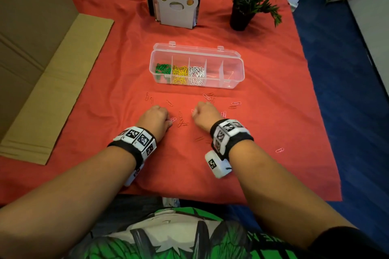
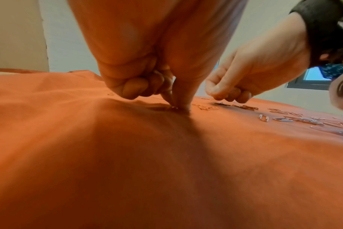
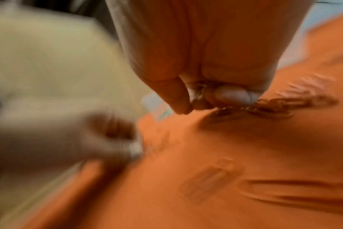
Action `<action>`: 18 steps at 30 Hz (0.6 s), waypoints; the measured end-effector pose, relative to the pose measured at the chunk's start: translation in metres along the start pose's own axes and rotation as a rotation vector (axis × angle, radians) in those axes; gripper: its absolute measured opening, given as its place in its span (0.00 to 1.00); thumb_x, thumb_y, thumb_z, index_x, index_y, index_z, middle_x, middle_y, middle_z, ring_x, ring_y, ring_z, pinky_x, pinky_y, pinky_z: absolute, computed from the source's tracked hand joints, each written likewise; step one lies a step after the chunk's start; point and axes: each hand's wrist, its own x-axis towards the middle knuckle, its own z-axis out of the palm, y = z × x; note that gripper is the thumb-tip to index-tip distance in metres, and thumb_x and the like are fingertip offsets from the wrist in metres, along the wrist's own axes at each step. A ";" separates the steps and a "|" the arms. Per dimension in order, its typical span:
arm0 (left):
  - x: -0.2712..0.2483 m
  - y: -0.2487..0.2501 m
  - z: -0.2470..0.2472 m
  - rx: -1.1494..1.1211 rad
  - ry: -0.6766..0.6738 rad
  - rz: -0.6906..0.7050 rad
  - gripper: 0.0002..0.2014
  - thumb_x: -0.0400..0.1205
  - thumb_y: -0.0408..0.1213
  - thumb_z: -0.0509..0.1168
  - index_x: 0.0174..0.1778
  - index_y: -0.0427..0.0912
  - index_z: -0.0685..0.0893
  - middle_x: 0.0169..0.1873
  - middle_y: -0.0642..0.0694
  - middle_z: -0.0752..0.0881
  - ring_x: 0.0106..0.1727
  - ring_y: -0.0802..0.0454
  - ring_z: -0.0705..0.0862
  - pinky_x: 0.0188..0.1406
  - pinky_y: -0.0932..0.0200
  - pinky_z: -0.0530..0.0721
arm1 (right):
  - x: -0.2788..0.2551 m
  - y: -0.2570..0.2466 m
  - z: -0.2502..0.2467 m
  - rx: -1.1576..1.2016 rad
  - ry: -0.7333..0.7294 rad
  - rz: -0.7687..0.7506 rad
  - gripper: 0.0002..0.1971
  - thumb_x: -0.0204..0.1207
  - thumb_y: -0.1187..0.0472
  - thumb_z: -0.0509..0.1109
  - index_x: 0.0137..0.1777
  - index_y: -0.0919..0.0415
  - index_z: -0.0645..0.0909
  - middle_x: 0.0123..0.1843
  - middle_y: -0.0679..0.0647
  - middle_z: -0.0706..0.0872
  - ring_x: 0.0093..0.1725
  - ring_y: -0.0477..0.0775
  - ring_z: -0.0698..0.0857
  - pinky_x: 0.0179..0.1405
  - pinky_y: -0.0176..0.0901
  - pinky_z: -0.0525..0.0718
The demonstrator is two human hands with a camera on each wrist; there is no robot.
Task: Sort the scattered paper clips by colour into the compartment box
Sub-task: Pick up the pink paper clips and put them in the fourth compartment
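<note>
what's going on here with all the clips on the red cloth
A person is sorting paper clips by colour into a clear compartment box. Green, yellow and white clips already fill three compartments; the two on the right look nearly empty. Pink and red clips lie scattered on the red cloth. The left hand pinches a clip off the cloth with fingertips, and the right hand holds a small bunch of gathered clips.

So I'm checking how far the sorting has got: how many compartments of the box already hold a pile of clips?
3. In the compartment box, counting from its left end: green clips, yellow clips, white clips. The two right compartments hold no pile, though glare may hide a stray clip.
</note>
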 end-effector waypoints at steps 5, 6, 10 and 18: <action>0.002 -0.002 0.004 0.002 -0.028 -0.007 0.13 0.82 0.39 0.58 0.52 0.32 0.80 0.54 0.32 0.80 0.55 0.34 0.81 0.57 0.48 0.76 | -0.016 0.024 -0.019 1.002 0.016 0.164 0.14 0.75 0.76 0.61 0.37 0.55 0.74 0.29 0.48 0.75 0.25 0.45 0.67 0.17 0.32 0.64; 0.003 -0.003 0.003 -0.020 -0.025 -0.017 0.13 0.83 0.38 0.58 0.52 0.31 0.80 0.53 0.31 0.80 0.55 0.34 0.80 0.57 0.48 0.76 | -0.019 0.028 -0.024 1.146 -0.011 0.176 0.14 0.76 0.77 0.59 0.41 0.56 0.74 0.27 0.48 0.73 0.24 0.44 0.66 0.17 0.31 0.63; 0.005 -0.002 -0.004 -0.282 -0.036 -0.075 0.08 0.83 0.39 0.58 0.46 0.39 0.79 0.42 0.41 0.80 0.44 0.44 0.78 0.47 0.54 0.74 | -0.031 0.046 -0.043 1.549 -0.106 0.204 0.12 0.77 0.72 0.54 0.50 0.61 0.77 0.27 0.50 0.71 0.24 0.45 0.67 0.22 0.34 0.66; -0.002 0.015 -0.034 -1.741 -0.278 -0.423 0.07 0.77 0.31 0.56 0.38 0.43 0.79 0.29 0.48 0.77 0.25 0.57 0.76 0.24 0.66 0.80 | -0.039 0.060 -0.062 1.584 0.030 0.317 0.09 0.77 0.70 0.57 0.46 0.65 0.80 0.34 0.53 0.76 0.31 0.48 0.75 0.25 0.35 0.79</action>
